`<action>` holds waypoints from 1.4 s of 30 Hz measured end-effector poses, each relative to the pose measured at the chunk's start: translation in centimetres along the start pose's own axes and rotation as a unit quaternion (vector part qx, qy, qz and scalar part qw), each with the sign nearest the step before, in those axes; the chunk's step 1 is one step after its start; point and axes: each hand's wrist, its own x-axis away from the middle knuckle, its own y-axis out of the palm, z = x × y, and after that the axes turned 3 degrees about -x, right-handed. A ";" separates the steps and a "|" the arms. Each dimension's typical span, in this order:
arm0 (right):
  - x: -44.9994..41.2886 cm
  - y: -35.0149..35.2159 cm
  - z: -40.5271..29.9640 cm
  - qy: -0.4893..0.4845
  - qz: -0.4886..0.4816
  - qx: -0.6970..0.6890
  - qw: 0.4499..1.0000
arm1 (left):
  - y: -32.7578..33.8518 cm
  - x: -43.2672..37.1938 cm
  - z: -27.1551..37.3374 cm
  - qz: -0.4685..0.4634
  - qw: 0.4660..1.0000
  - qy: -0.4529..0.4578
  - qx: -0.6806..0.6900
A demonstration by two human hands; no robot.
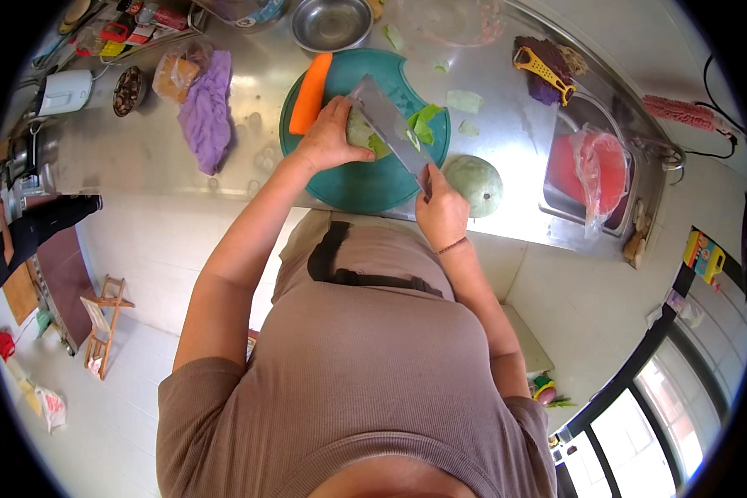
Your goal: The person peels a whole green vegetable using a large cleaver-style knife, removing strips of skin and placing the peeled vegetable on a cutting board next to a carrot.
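On a round green cutting board [367, 187], my left hand [331, 137] holds a pale green gourd or melon piece [357, 129] from its left side. My right hand [443, 208] grips the handle of a cleaver [389, 124], whose broad blade slants across the right side of that piece. Leafy green peelings [424, 123] lie beside the blade. A peeled carrot [311, 93] rests at the board's left, just above my left hand. Right of the board, near my right hand, sits a rounded light green gourd or melon piece [475, 185]. The blade partly hides the held piece.
A purple cloth [208, 112] and a bagged orange item [177, 78] lie left. Behind the board stands a metal bowl [332, 23]. Peel scraps [464, 101] and a yellow peeler [544, 71] lie right, near the sink with a red basin [588, 171]. Another person [22, 233] is far left.
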 end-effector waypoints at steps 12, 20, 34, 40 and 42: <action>-1.0 -1.3 0.2 -0.095 -0.020 0.150 0.984 | 3.5 0.6 -1.8 0.140 0.977 0.131 -0.096; -0.1 -0.7 -0.1 -0.131 -0.011 0.205 0.970 | 3.7 0.8 -2.2 0.163 0.977 0.070 0.122; -5.7 1.4 -2.5 -0.107 -0.104 0.222 0.964 | 2.6 1.0 -0.2 0.072 0.992 0.030 0.097; -4.5 -1.4 -3.7 -0.030 -0.170 0.200 0.964 | 3.5 0.9 -1.1 0.114 0.992 0.051 0.023; -5.3 -0.8 -3.6 -0.010 -0.171 0.166 0.971 | 2.7 0.9 -0.6 0.077 0.976 0.000 0.204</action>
